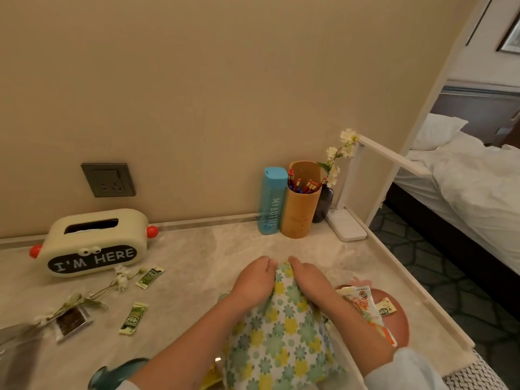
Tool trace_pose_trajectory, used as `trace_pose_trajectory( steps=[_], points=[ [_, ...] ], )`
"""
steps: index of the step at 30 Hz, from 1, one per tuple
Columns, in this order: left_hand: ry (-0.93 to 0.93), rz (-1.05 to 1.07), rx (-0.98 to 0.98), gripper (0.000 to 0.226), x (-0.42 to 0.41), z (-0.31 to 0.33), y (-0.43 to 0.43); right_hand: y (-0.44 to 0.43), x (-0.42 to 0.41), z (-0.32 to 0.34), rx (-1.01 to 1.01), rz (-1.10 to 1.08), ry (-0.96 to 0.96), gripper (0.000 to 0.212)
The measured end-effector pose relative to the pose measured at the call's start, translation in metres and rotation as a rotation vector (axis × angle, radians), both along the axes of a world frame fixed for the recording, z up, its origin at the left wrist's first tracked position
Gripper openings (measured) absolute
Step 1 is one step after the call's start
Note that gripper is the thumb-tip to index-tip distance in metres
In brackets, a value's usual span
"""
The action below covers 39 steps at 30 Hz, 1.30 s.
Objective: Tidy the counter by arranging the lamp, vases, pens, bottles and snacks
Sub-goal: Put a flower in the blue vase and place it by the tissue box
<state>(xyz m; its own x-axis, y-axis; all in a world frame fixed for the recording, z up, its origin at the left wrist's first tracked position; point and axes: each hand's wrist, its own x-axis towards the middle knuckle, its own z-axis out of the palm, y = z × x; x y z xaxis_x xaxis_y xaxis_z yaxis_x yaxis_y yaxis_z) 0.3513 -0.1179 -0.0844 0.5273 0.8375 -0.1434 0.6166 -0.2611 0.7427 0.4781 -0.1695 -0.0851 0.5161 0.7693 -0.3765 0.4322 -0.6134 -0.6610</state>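
At the floral bag [278, 333], nearest: pinching its top edge with left hand [253, 280] and right hand [312, 280], each grip curled on the cloth, probably steadying it upright; leaving snack packets [133, 318] scattered across the surface [211, 249], bottle [271, 201] standing against the wall.

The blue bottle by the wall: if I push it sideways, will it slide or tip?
It would probably tip if pushed near the top: the blue bottle is tall on a narrow base. It looks like rigid plastic, so likely no bending. The pen holder stands close beside it and may get knocked.
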Motion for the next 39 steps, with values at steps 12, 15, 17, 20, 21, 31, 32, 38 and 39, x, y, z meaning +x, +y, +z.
trace_pose_trajectory(
  steps=[12, 15, 17, 20, 21, 31, 32, 38, 39],
  points=[
    [-0.099, 0.218, 0.12, 0.035, -0.035, 0.069, 0.102, 0.077, -0.026, 0.044, 0.208, 0.131, 0.434, 0.085],
    [-0.04, 0.279, 0.264, 0.036, -0.046, 0.062, 0.122, 0.102, -0.039, 0.035, 0.317, 0.095, 0.404, 0.07],
    [-0.016, 0.315, 0.369, 0.034, -0.052, 0.057, 0.126, 0.112, -0.045, 0.03, 0.359, 0.095, 0.399, 0.058],
    [-0.006, 0.349, 0.503, 0.024, -0.06, 0.04, 0.132, 0.13, -0.049, 0.017, 0.376, 0.1, 0.388, 0.033],
    [-0.012, 0.348, 0.538, 0.022, -0.063, 0.033, 0.132, 0.136, -0.049, 0.011, 0.372, 0.091, 0.388, 0.03],
    [0.296, 0.213, 0.466, 0.046, -0.065, -0.051, 0.114, 0.139, -0.046, -0.046, 0.279, 0.069, 0.036, 0.039],
    [0.324, 0.205, 0.439, 0.047, -0.064, -0.05, 0.115, 0.137, -0.045, -0.046, 0.292, 0.104, -0.011, 0.043],
    [0.287, 0.198, 0.347, 0.051, -0.063, -0.048, 0.076, 0.092, -0.041, -0.046, 0.245, 0.239, -0.021, 0.048],
    [0.257, 0.204, 0.364, 0.05, -0.064, -0.049, 0.064, 0.081, -0.043, -0.045, 0.259, 0.25, -0.036, 0.045]
  ],
)
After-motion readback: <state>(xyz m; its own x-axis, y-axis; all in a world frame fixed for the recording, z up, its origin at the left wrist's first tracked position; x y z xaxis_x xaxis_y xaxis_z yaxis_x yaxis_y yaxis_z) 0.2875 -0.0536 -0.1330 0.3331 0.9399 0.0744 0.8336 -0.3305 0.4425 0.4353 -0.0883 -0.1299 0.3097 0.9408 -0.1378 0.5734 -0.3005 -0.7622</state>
